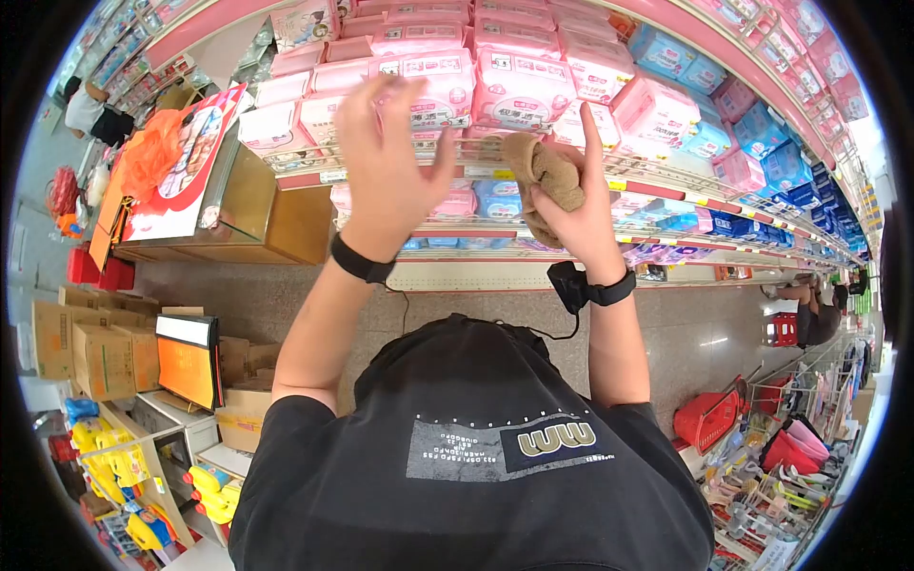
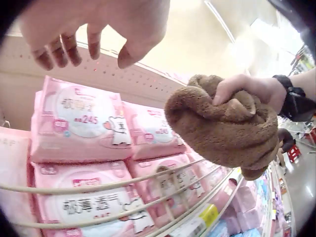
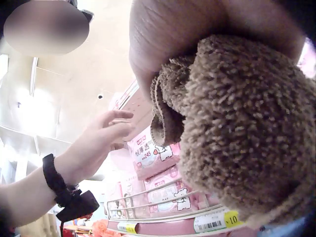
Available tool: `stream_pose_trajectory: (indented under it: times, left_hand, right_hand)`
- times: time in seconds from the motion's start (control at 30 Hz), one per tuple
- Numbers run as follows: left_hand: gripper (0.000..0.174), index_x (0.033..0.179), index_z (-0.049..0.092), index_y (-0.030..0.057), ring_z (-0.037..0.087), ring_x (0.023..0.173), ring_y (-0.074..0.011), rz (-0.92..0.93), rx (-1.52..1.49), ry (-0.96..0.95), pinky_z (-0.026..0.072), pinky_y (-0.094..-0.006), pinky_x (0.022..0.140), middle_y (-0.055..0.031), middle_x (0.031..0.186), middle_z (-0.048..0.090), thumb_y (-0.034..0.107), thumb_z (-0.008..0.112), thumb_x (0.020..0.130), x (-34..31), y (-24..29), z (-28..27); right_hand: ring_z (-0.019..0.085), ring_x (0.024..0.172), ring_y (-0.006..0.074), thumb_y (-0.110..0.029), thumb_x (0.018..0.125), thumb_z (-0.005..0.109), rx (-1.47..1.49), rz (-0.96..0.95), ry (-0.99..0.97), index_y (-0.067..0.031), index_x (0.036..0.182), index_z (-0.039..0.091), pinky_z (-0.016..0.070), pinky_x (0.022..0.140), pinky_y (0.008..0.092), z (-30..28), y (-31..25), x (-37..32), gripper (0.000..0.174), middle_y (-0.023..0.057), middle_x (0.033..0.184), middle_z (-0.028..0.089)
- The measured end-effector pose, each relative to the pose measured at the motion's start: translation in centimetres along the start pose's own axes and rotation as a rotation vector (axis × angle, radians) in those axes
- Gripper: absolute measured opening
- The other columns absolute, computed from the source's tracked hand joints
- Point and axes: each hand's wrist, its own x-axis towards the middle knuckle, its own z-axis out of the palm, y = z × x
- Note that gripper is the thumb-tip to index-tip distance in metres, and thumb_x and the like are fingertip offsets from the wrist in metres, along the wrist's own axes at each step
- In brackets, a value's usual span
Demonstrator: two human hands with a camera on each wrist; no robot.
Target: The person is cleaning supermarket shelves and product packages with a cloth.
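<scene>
My right hand (image 1: 583, 205) grips a bunched brown plush cloth (image 2: 222, 123), thumb pressed into its folds; in the right wrist view the cloth (image 3: 252, 128) fills much of the picture. Empty and with fingers spread, my left hand (image 1: 390, 171) is raised in front of the shelf. Its fingers hang above the upper packs in the left wrist view. Pink sanitary pad packs (image 2: 81, 121) marked 245 stand stacked behind a wire rail (image 2: 113, 190), close below the left hand and beside the cloth.
Blue and pink packs (image 1: 762, 128) continue along the shelf to the right. A wooden counter (image 1: 295, 224) with an orange plastic bag (image 1: 150, 152) stands at left. Cardboard boxes (image 1: 105, 362) lie behind it. A red basket (image 1: 709, 414) is at right, and a person crouches (image 1: 821, 319) farther along the aisle.
</scene>
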Motion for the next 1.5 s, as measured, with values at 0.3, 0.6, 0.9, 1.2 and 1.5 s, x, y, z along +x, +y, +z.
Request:
stream_pose_trajectory:
  times: [0.3,0.6,0.9,1.2,1.5]
  left_hand:
    - [0.062,0.136,0.064,0.0066,0.061,0.105,-0.0316,0.049,-0.105,-0.225,0.0542,-0.0386,0.089,-0.0168,0.144,0.052,-0.006,0.068,0.075,-0.6,3.4,3.5]
    - [0.064,0.136,0.063,0.0057,0.061,0.105,-0.0274,0.051,-0.242,-0.253,0.0564,-0.0372,0.088,-0.0164,0.148,0.047,-0.012,0.065,0.074,-0.8,1.2,5.3]
    - [0.054,0.127,0.067,0.0052,0.065,0.102,-0.026,0.121,-0.423,-0.189,0.0575,-0.036,0.084,-0.016,0.145,0.049,-0.012,0.065,0.076,-1.2,0.5,3.5]
    - [0.063,0.135,0.059,0.0048,0.049,0.124,-0.0408,-0.145,0.049,0.072,0.0448,-0.0458,0.103,-0.021,0.135,0.047,0.008,0.081,0.076,-0.5,-0.8,0.2]
    - [0.072,0.142,0.056,0.0087,0.063,0.111,-0.0349,-0.162,-0.052,-0.136,0.0574,-0.04,0.084,-0.0205,0.147,0.046,0.01,0.086,0.077,1.3,-3.7,0.3]
  right_hand:
    - [0.061,0.121,0.0198,0.001,0.081,0.071,0.286,0.085,-0.155,-0.0116,0.165,0.027,0.046,0.106,0.0346,-1.4,1.6,0.1,0.095,0.0131,0.134,0.061]
    - [0.058,0.125,0.0197,-0.001,0.08,0.072,0.248,0.11,-0.188,-0.0108,0.166,0.023,0.0431,0.109,0.0339,-1.0,2.7,2.1,0.099,0.0143,0.14,0.058]
    - [0.066,0.115,0.0265,-0.004,0.079,0.073,0.215,0.084,-0.088,-0.0109,0.167,0.01,0.0487,0.102,0.0377,-0.2,1.5,-0.5,0.108,0.0158,0.121,0.068]
    - [0.066,0.113,0.0253,-0.002,0.078,0.073,0.11,-0.059,-0.07,-0.0115,0.164,0.022,0.0501,0.1,0.0377,1.0,-0.2,-0.6,0.101,0.0143,0.121,0.067]
    - [0.063,0.121,0.0306,-0.005,0.075,0.076,0.18,-0.175,-0.27,-0.011,0.165,0.02,0.0482,0.105,0.0396,5.9,-1.8,2.3,0.106,0.0211,0.138,0.058]
